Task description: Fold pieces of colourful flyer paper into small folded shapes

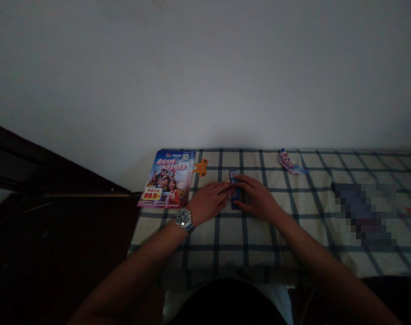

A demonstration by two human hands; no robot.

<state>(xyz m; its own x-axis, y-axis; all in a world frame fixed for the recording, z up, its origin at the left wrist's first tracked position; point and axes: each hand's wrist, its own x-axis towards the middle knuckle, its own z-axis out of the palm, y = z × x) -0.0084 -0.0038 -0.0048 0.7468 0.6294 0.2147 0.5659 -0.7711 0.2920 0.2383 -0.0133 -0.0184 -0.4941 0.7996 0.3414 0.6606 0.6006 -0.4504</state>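
Observation:
My left hand (210,201), with a metal wristwatch (184,219) on its wrist, lies flat on the checked cloth (225,234), its fingers stretched toward a small folded blue paper (235,177). Across from it, my right hand (256,196) rests on the same paper, fingers pressing down on its top and right side. Most of the folded strip is hidden between the two hands.
A colourful flyer stack (168,178) with a 89.9 price tag lies at the left edge of the cloth. A small orange shape (201,167) sits beside it. A folded blue-red paper piece (288,162) lies at the back right. A white wall stands behind, dark furniture to the left.

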